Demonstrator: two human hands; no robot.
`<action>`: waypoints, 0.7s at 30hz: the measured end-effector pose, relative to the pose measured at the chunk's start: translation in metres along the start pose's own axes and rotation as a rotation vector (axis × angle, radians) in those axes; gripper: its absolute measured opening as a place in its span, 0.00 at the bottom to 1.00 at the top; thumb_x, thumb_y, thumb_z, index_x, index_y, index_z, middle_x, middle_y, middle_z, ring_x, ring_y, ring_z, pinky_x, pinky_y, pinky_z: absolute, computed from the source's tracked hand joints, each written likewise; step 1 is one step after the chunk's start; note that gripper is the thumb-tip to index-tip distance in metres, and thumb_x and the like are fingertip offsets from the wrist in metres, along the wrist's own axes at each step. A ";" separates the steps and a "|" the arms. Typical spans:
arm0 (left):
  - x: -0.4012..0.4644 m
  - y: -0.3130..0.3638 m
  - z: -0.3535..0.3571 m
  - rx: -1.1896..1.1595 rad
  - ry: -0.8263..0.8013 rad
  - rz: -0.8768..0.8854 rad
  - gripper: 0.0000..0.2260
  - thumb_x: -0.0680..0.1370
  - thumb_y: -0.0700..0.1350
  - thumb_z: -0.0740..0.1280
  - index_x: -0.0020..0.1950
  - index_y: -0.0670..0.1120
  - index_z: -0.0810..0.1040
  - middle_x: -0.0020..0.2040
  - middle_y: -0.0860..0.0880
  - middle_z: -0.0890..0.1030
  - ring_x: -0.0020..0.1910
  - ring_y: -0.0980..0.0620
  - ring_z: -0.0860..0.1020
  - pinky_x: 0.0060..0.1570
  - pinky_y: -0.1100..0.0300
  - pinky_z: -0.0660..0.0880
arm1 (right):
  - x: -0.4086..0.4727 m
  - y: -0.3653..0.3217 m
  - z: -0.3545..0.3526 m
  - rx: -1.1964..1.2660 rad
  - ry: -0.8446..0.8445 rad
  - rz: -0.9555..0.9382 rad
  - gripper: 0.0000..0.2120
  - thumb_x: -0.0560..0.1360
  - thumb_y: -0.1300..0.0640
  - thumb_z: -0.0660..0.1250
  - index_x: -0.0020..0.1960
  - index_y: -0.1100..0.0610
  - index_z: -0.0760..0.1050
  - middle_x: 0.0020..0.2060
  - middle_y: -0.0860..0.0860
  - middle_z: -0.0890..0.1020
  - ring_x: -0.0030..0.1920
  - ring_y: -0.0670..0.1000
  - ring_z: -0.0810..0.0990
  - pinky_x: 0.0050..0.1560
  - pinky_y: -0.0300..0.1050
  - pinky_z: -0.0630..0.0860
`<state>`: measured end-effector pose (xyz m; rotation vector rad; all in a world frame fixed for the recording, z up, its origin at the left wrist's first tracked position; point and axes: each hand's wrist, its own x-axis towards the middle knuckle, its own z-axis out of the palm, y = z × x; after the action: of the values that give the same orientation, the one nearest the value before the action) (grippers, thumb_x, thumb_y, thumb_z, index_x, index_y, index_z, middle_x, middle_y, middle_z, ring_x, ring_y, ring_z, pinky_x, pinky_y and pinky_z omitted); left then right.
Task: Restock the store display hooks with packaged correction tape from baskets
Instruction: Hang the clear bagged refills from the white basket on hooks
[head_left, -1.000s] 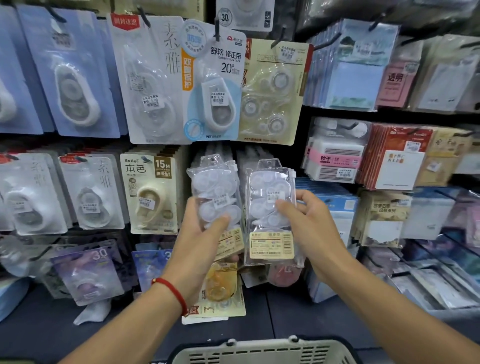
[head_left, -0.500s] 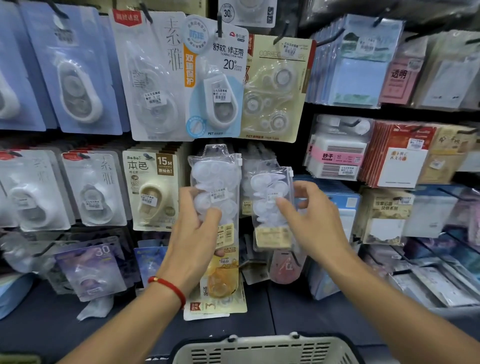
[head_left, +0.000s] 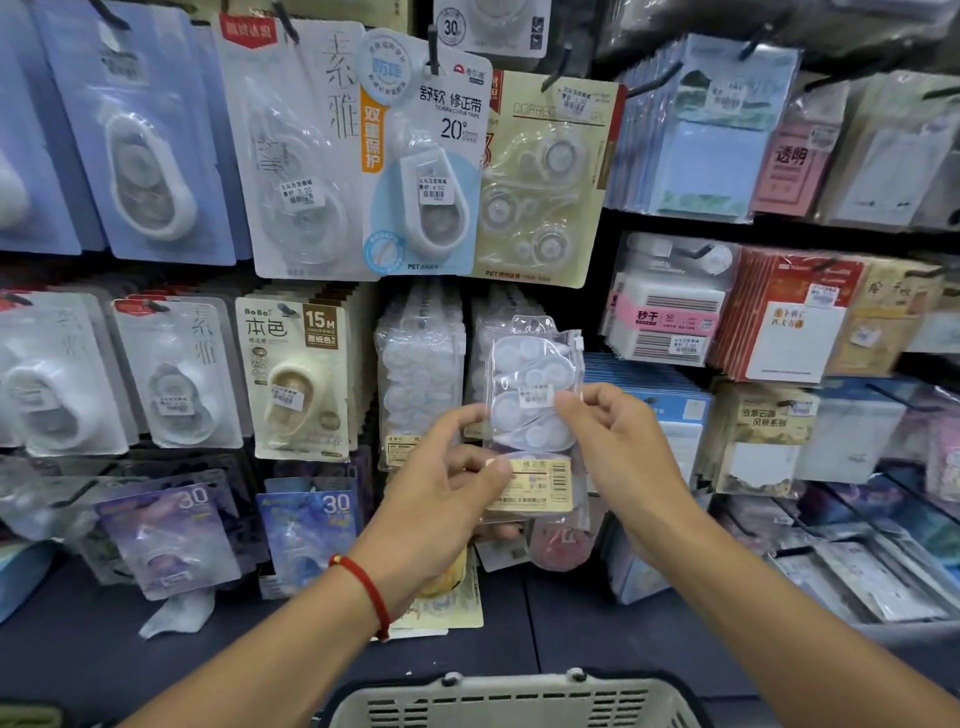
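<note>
Crowded store hooks fill the wall, and in front of the middle row both hands pinch one clear correction tape packet. Fingertips of the right hand grip its right edge, the left hand its yellow label, arms reaching up over the basket. It seems mid-hanging; next, its top hole must meet a hook.

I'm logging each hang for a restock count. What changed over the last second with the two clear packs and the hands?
The left hand let go of the left clear pack, which now hangs on the display, and moved right to pinch the lower edge of the right clear pack. The right hand keeps its hold on that pack. The basket and surrounding display stayed put.
</note>
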<state>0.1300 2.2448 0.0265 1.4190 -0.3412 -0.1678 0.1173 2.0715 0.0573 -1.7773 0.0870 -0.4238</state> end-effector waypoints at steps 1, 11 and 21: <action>-0.001 0.000 0.000 0.007 0.002 0.005 0.23 0.82 0.37 0.69 0.73 0.54 0.71 0.49 0.44 0.84 0.52 0.41 0.85 0.44 0.46 0.86 | 0.000 0.000 0.000 0.004 -0.005 0.003 0.11 0.85 0.49 0.65 0.53 0.56 0.80 0.43 0.52 0.89 0.45 0.54 0.88 0.50 0.57 0.85; 0.007 -0.005 -0.009 0.397 0.112 0.152 0.23 0.80 0.45 0.73 0.74 0.54 0.73 0.49 0.55 0.82 0.48 0.56 0.82 0.52 0.60 0.82 | 0.009 0.010 0.001 -0.157 0.057 -0.071 0.12 0.83 0.45 0.67 0.51 0.53 0.82 0.42 0.57 0.87 0.45 0.64 0.85 0.48 0.61 0.83; 0.024 -0.011 -0.047 1.335 0.272 0.428 0.35 0.71 0.39 0.74 0.78 0.50 0.69 0.78 0.43 0.63 0.77 0.42 0.60 0.72 0.46 0.71 | 0.043 0.054 0.036 -1.203 -0.125 -0.600 0.34 0.82 0.54 0.64 0.85 0.54 0.55 0.85 0.55 0.48 0.85 0.56 0.49 0.80 0.56 0.61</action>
<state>0.1690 2.2796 0.0136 2.5810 -0.5563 0.7377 0.1779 2.0797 0.0095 -3.0240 -0.3698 -0.7774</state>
